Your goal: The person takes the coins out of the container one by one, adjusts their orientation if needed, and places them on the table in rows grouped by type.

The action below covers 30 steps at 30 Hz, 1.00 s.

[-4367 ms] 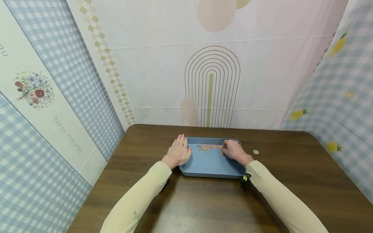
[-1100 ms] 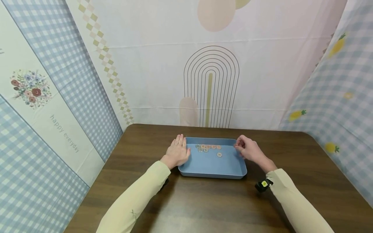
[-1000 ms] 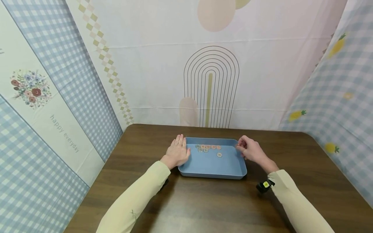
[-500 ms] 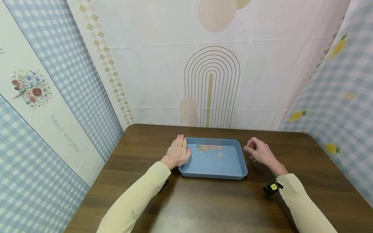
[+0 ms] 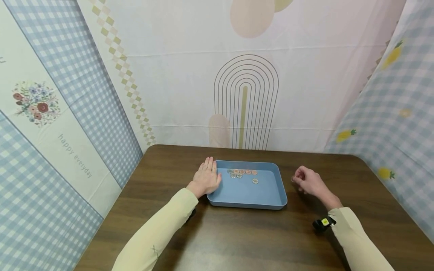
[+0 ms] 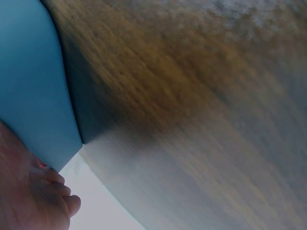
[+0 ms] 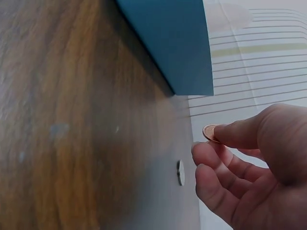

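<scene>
Right wrist view: right hand [image 7: 249, 167] pinches a copper coin [image 7: 211, 132] between thumb and fingertips, off the table, to the right of the blue tray [image 7: 168, 43].
Silver coin [image 7: 180, 172] lies on the wooden table [image 7: 72, 120] just under the curled fingers, not touched. Head view: right hand [image 5: 310, 182] sits near the tray [image 5: 268, 205], outside its right wall, apart from it. Inside the tray, row of coins [image 5: 241, 172] along the far wall, one loose coin [image 5: 255, 181] just below the row. Left hand [image 5: 206, 177] lies flat, fingers straight, resting against the tray's left rim, holding nothing. Cream sleeves [image 5: 159, 229] on both arms. Patterned cloth backdrop [image 5: 244, 94] behind the table.
</scene>
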### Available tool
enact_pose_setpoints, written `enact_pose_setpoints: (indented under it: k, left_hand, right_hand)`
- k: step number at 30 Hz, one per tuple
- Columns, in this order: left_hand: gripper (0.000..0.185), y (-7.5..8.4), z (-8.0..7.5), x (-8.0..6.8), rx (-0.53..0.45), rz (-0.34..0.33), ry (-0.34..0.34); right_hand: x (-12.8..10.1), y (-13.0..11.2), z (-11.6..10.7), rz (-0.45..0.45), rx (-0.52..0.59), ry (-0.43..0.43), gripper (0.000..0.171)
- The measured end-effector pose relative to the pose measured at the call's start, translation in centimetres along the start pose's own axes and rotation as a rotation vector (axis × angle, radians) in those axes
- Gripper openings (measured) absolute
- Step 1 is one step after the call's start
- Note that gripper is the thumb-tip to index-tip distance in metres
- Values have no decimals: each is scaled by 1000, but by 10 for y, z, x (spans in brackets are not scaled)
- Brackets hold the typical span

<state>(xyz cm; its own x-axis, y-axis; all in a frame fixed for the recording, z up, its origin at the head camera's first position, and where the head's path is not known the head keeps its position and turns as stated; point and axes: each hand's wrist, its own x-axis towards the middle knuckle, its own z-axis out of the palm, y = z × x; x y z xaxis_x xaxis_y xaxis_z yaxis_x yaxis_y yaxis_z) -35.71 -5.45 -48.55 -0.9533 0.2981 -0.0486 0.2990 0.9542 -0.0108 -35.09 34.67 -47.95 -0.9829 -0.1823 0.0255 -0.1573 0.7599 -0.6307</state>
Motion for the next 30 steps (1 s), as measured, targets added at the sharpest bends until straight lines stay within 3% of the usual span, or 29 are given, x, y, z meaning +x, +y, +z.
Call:
enact_pose_setpoints:
  k: [19,30]
  left_hand:
    - [65,0,-2,-3,4,12,11]
    - [66,-2,0,-6,-4,13,20]
  right_hand:
    - [-11,26,0,85,-68,-62,18]
    - [-15,20,3,60,-169,-4,19]
